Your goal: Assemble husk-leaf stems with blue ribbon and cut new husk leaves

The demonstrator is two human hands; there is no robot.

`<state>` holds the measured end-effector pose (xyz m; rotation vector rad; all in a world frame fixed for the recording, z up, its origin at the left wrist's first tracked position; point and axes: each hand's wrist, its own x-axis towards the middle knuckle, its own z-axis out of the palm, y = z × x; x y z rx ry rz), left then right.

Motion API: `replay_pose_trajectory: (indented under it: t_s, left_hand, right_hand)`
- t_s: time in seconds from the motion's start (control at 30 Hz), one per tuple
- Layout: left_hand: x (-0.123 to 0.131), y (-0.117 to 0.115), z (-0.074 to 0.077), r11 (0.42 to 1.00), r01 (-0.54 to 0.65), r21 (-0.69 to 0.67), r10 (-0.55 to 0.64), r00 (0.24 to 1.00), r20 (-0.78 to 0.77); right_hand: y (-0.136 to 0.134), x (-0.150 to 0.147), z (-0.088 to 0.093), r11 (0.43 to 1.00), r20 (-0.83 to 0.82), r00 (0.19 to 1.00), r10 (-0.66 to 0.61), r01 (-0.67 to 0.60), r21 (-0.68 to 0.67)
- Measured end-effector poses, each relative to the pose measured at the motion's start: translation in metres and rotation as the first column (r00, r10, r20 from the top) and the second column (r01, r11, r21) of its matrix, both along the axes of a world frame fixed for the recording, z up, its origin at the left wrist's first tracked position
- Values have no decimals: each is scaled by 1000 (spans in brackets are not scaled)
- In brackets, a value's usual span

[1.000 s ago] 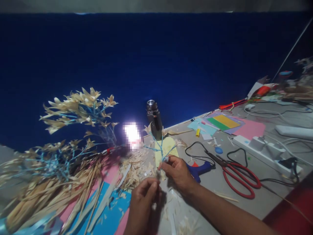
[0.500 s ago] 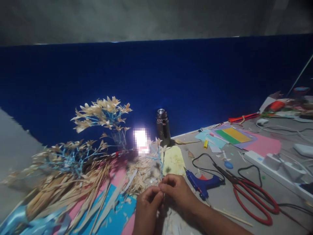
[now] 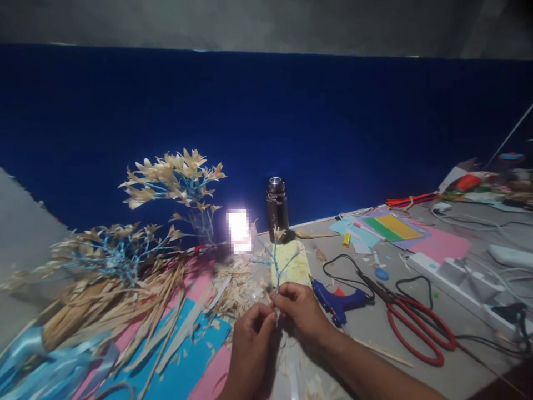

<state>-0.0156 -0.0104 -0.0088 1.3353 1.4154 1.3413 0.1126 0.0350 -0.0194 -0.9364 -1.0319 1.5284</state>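
Between my hands stands a small artificial flower branch, its blue-wrapped stem forking upward with pale petals at the tips. My right hand pinches the stem low down, thumb against fingers. Just below and to the left, my left hand is closed with thumb and fingertips together at the stem's lower end; the exact grip is partly hidden. Under and behind the hands lie cream-coloured husk scraps. A yellow sheet lies behind the branch. To the right of my right hand rests a blue glue gun.
Red-handled scissors and a white power strip lie to the right. A dark thermos stands at the back beside a bright light. Finished-looking flower branches, dried husks and blue ribbon fill the left.
The branch has turned between my fingers, so its forks now spread differently. Both hands stay closed at its stem. The whole view has shifted slightly, with tabletop things appearing higher.
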Motion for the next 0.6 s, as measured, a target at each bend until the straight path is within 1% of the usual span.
replay_pose_trajectory:
  t_s: [0.1,0.23,0.3,0.4,0.43,0.5,0.6]
  left_hand:
    - [3,0,2,1000,28,-8,-27,997,76]
    - [8,0,0,996,71,-48,-58,972,228]
    - [7,0,-3,992,99,-72,-77,961,265]
    - [4,0,-5,983,136,-120,-93,945,312]
    - [3,1,-4,984,120,-129,-69,938,341]
    - [0,1,2,989,46,-138,13,916,400]
    - [-2,2,16,987,-79,-139,133,891,435]
  right_hand:
    - [-1,1,4,998,-38,999,34,-36,-49]
    - [-3,2,9,987,-144,986,81,-100,-126]
    - [-3,1,10,986,-154,984,91,-110,-123]
    - [-3,0,11,993,-140,987,77,-88,-77]
    - [-3,0,11,995,-133,989,71,-79,-57]
    - [-4,1,12,997,-103,992,67,-70,-18]
    - [-7,3,13,995,-28,995,97,-97,18]
